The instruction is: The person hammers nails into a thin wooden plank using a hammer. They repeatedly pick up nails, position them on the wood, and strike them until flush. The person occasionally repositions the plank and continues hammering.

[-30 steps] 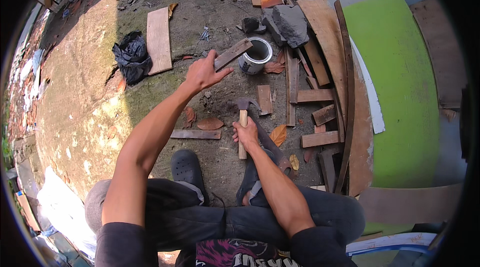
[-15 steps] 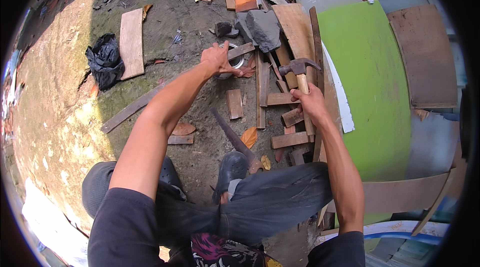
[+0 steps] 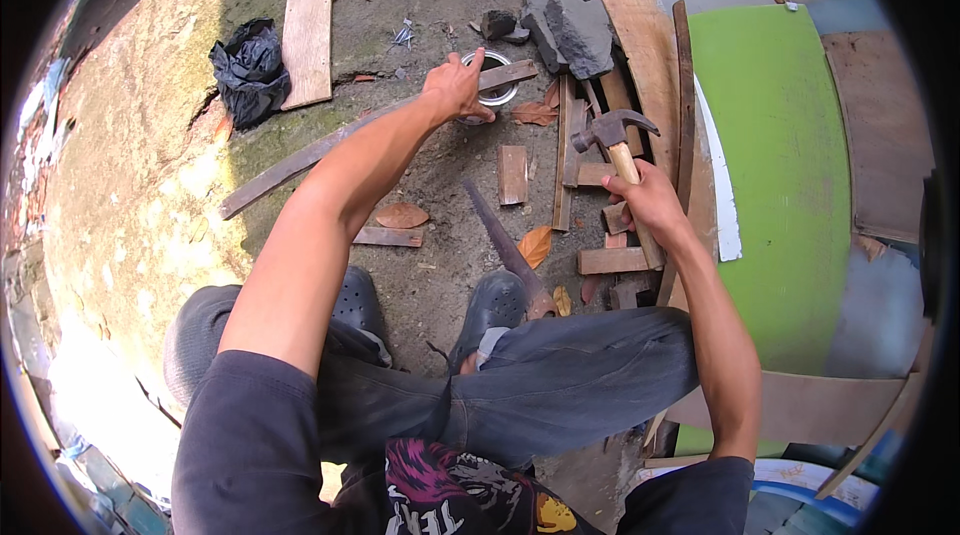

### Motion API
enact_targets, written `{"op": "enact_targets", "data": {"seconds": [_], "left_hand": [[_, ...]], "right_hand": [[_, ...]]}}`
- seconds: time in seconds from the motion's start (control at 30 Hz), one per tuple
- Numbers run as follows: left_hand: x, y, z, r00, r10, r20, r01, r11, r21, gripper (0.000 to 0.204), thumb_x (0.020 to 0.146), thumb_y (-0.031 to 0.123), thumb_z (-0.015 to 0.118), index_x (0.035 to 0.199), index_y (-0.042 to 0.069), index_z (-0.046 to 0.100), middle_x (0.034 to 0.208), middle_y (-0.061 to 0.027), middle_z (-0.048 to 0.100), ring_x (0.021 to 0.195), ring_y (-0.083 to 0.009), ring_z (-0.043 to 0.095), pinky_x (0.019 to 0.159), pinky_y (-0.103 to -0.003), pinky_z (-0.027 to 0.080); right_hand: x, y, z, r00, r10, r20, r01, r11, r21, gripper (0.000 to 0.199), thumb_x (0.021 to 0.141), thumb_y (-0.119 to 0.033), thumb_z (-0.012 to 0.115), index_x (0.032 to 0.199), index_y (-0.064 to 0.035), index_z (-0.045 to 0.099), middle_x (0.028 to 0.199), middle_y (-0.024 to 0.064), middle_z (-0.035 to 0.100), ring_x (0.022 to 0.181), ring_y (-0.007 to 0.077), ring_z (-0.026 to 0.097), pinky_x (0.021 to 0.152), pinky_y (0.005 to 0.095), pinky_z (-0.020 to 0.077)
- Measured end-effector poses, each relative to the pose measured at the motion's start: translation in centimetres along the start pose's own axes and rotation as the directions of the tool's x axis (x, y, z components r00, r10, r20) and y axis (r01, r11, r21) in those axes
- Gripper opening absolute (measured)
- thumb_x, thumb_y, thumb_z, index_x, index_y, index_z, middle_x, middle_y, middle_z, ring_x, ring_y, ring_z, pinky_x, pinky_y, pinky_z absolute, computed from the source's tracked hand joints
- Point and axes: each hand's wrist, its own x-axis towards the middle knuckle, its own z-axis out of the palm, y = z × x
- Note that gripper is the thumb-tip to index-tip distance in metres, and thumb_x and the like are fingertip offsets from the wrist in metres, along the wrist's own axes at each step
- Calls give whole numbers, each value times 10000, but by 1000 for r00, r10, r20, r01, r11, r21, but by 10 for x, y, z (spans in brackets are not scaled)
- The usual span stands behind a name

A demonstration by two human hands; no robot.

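Note:
My left hand [image 3: 458, 89] wraps the near-left side of a round metal can [image 3: 511, 96] with a shiny rim. Its thumb and fingers lie apart along the rim. Across the can's top rests a long weathered wooden strip [image 3: 290, 167], passing under my left hand and forearm. My right hand [image 3: 650, 203] is closed around the wooden handle of a claw hammer [image 3: 625, 164], its dark head upward, held over short wood offcuts [image 3: 612, 261]. What the can contains is mostly hidden by the strip.
Grey stone blocks [image 3: 578, 35] stand beyond the can. A handsaw [image 3: 497, 233] lies by my right shoe. Loose nails [image 3: 403, 34], a black plastic bag [image 3: 250, 73] and a flat board [image 3: 308, 43] lie at left. A green panel [image 3: 775, 175] fills the right side.
The whole view has shifted. Against the ground, my left hand, the can and the strip have slid slightly left, away from the stones. The hammer has also come slightly left in my right hand.

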Motion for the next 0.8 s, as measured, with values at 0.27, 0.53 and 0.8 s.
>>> {"op": "enact_targets", "data": {"seconds": [0.27, 0.53, 0.8], "left_hand": [[-59, -50, -30, 982, -84, -169, 69, 993, -95, 797, 800, 571, 727, 1227, -26, 414, 1071, -303, 621, 995, -459, 649, 822, -518, 539], [-182, -130, 9, 939, -339, 54, 334, 938, 90, 425, 839, 289, 666, 1063, -27, 491, 880, -285, 680, 873, -458, 670, 790, -525, 535], [-259, -154, 68, 876, -436, 207, 445, 896, 5, 500, 828, 368, 681, 1077, -30, 507, 880, -303, 671, 880, -476, 660, 811, -534, 531]], "right_hand": [[32, 5, 51, 934, -334, 125, 355, 837, -416, 348, 861, -284, 694, 981, 17, 568, 813, 248, 656, 787, 431, 659, 721, 510, 508], [91, 56, 215, 793, -531, 299, 585, 800, -129, 405, 820, -309, 755, 1044, -14, 593, 972, 224, 650, 932, 408, 636, 827, 468, 499], [58, 76, 316, 754, -594, 279, 595, 798, 92, 445, 791, -221, 779, 1126, 29, 625, 1141, 178, 588, 1079, 376, 590, 943, 416, 477]]}}
